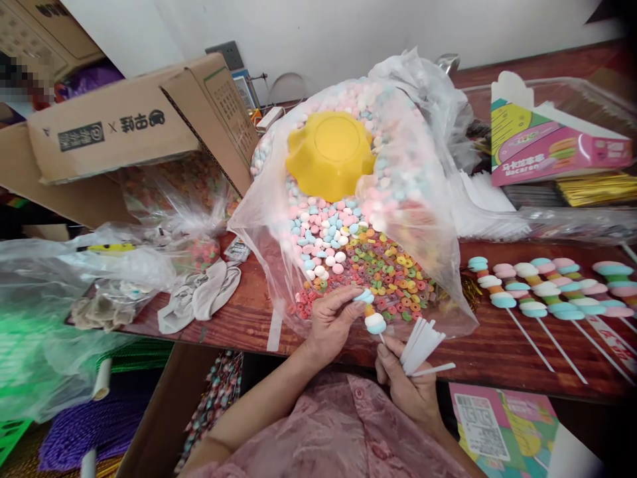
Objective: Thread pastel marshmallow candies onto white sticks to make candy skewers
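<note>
My left hand (pixel 331 322) pinches a pale blue candy piece (pixel 363 296) at the top of a candy skewer (pixel 373 318), which carries a small ring and a blue-and-white piece. My right hand (pixel 405 385) holds that skewer's stick together with a bundle of white sticks (pixel 422 345) that fan out to the right. Both hands sit at the table's front edge, just before a big clear plastic bag (pixel 428 199) of pastel candies and coloured candy rings (pixel 383 272). A yellow bowl (pixel 329 154) lies upside down on the candies.
Several finished candy skewers (pixel 542 292) lie in a row on the wooden table (pixel 497 358) at the right. A pink Macaron box (pixel 547 143) stands behind them. Cardboard boxes (pixel 129 126), plastic bags (pixel 74 279) and a white cloth (pixel 199 299) crowd the left.
</note>
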The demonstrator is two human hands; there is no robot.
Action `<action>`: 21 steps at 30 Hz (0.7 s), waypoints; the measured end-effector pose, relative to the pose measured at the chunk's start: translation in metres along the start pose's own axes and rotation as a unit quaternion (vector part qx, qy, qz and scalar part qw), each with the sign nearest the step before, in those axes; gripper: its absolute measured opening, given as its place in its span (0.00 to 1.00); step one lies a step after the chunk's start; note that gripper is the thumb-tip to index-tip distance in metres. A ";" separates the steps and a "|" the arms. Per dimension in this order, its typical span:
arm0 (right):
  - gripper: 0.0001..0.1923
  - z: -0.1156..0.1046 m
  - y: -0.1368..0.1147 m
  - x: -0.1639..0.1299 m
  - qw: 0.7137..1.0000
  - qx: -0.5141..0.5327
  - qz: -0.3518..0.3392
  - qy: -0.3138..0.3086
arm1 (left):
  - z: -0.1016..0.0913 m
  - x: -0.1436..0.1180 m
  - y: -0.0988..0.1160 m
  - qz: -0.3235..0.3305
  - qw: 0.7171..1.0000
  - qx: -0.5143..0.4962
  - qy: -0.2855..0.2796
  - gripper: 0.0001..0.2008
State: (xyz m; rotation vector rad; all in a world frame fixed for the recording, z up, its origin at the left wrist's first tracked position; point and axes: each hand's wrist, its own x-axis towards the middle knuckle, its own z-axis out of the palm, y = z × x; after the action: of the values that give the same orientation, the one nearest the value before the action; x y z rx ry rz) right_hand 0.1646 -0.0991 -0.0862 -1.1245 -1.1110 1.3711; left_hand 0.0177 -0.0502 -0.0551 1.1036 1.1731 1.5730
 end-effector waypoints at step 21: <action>0.17 -0.030 -0.002 0.009 0.993 -0.117 0.017 -0.011 | -0.012 0.015 0.008 -0.035 0.994 -0.096 -0.024 0.28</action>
State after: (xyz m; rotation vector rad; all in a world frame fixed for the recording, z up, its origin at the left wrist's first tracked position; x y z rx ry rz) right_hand 0.1942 -0.0883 -0.0897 -1.3047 -1.2984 1.3062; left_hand 0.0017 -0.0400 -0.0466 0.9589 0.9953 1.5612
